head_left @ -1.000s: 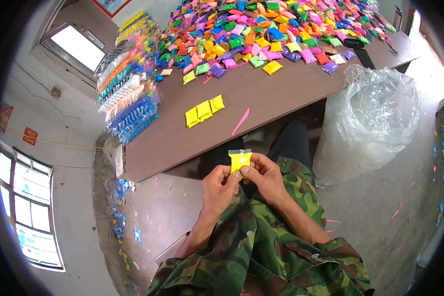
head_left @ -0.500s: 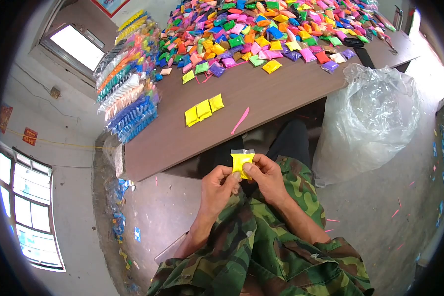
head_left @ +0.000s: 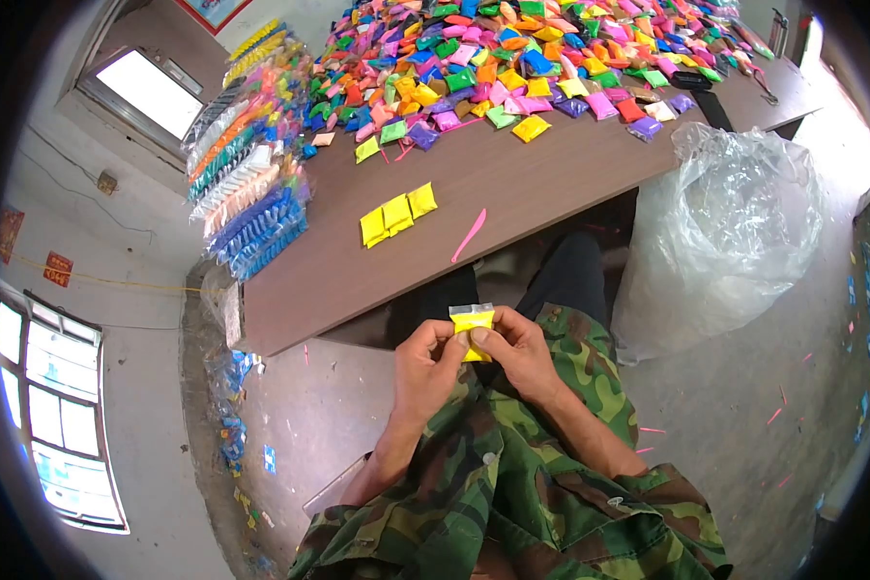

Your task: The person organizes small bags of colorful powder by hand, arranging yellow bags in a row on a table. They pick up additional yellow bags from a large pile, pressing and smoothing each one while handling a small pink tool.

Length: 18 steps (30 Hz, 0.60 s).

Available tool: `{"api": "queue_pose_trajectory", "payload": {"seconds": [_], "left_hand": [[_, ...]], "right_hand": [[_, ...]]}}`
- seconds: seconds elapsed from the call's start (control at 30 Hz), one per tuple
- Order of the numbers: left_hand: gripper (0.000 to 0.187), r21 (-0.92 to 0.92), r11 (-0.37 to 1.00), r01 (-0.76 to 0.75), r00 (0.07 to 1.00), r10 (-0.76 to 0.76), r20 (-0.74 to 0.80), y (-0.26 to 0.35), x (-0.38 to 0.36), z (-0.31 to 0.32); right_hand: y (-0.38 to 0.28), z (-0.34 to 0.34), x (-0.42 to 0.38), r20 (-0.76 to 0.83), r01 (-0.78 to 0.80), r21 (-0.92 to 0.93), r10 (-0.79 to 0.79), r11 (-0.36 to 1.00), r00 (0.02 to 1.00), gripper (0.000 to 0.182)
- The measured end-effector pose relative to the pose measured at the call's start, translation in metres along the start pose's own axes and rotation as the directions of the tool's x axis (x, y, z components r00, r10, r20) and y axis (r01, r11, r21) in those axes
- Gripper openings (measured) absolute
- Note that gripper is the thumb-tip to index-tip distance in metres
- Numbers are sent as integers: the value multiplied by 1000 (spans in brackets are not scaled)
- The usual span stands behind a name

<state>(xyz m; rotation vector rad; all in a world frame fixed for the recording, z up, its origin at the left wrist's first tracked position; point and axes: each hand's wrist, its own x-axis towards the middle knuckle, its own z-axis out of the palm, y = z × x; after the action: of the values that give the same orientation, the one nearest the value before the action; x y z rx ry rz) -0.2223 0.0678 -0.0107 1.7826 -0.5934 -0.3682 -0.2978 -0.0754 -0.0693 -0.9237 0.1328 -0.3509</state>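
A small yellow packet (head_left: 472,317) with a clear top edge is held upright over my lap, in front of the table edge. My left hand (head_left: 429,364) pinches its left side, thumb on the front face. On the right side my right hand (head_left: 519,353) grips it the same way, and the two thumbs nearly meet. Three yellow packets (head_left: 396,215) lie in a touching row on the brown table (head_left: 319,271). To their right lies a pink plastic strip (head_left: 470,235).
A large heap of coloured packets (head_left: 512,68) covers the table's far side. Rows of bagged packets (head_left: 261,208) line its left end. A big clear plastic bag (head_left: 725,232) stands on the floor at the right. Pink scraps and wrappers lie on the floor.
The yellow packet has moved slightly down and left in my hands. My left thumb has shifted up onto its face, closer to my right thumb.
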Motion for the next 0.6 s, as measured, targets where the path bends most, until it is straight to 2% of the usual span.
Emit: {"api": "queue_pose_trajectory", "payload": {"seconds": [0.07, 0.17, 0.27, 0.47, 0.6], "left_hand": [[15, 81, 997, 4, 1000, -7, 27, 4, -3, 1], [15, -117, 991, 59, 997, -54, 47, 4, -3, 5], [15, -148, 987, 70, 997, -66, 34, 9, -2, 7], [15, -45, 996, -76, 996, 74, -44, -13, 2, 0], [12, 77, 992, -98, 994, 101, -42, -6, 0, 1]], "right_hand": [[-1, 0, 0, -9, -13, -7, 13, 1000, 1000, 16], [-2, 0, -1, -29, 21, 9, -20, 1000, 999, 16], [2, -4, 1, -41, 34, -5, -34, 999, 999, 16], [-3, 2, 0, 47, 12, -14, -11, 1000, 999, 16], [-3, 2, 1, 12, 14, -8, -14, 1000, 1000, 22]]}}
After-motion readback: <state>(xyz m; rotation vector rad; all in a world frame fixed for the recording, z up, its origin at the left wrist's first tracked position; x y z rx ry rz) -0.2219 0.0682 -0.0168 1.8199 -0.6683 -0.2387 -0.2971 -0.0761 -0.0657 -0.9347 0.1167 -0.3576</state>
